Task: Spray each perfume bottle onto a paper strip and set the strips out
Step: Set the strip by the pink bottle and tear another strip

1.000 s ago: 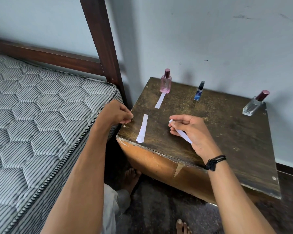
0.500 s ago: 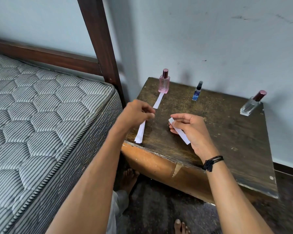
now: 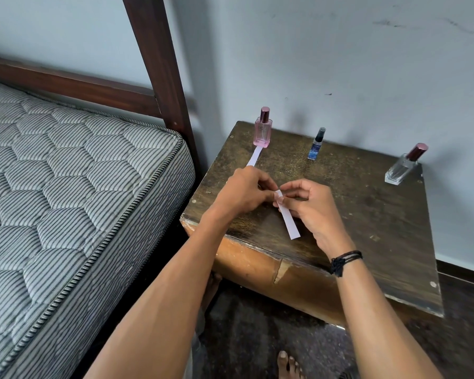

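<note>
Paper strip (image 3: 288, 217) sits over the table's (image 3: 367, 214) front-left part. Right hand (image 3: 312, 212) pinches its upper end, and the left hand's (image 3: 241, 195) curled fingertips pinch the same end. We see a worn dark table against a pale wall (image 3: 340, 50), with the bed (image 3: 66, 187) at its left edge. Along the back edge: pink bottle (image 3: 263, 131) with a second strip (image 3: 254, 158) before it, blue bottle (image 3: 316, 144), clear bottle (image 3: 404, 166). Since 0.5 s ago the left hand has left the loose strip by the front-left edge; we can't see that strip now.

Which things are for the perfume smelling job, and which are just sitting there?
For the job: pink bottle, blue bottle, clear bottle, laid strip, held strip pinched by left hand and right hand, table.
Just there: mattress, bed frame, wristband.
</note>
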Demonstrator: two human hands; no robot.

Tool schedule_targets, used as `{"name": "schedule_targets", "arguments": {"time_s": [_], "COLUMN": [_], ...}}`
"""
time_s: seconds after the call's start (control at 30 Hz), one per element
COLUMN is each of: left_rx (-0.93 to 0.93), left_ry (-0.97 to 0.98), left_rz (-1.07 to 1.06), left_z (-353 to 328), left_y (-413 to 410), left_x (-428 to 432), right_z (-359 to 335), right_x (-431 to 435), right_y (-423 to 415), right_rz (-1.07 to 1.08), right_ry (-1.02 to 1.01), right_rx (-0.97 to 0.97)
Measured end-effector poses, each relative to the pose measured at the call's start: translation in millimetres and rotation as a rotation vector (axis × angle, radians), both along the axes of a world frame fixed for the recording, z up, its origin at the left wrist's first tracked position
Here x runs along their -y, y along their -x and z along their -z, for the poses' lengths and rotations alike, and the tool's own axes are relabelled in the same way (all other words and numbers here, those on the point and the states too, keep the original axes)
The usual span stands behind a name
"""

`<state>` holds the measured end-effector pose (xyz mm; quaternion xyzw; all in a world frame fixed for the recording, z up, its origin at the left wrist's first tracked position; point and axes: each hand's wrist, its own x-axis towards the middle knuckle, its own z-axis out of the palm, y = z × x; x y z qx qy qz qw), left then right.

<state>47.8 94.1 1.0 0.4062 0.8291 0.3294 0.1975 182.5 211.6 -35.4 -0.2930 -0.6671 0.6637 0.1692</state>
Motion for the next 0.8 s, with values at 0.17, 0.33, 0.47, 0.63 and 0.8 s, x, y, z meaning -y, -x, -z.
{"name": "schedule_targets", "arguments": {"time_s": [0.17, 0.33, 0.47, 0.63, 0.8], "left_rx": [0.016, 0.054, 0.027, -0.144, -0.114], "left_ry": [0.046, 0.129, 0.175, 0.137, 0.055], "left_rz": [-0.001, 0.025, 0.015, 0.005, 0.015], "left_z": [-1, 3, 8, 12, 11], "left_y": [-1, -1, 0, -9, -9], "left_x": [-1, -1, -3, -8, -9], "right_z": [-2, -1, 2, 0, 2], "right_x": [-2, -3, -1, 2, 0], "right_y": [-3, -2, 0, -2, -1], "right_rz": [-0.015, -0.015, -0.011, -0.055, -0.073], "right_ry": [-0.066, -0.283, -0.518, -0.641, -0.658], "right_rx": [0.029, 0.150, 0.269, 0.350, 0.354]}}
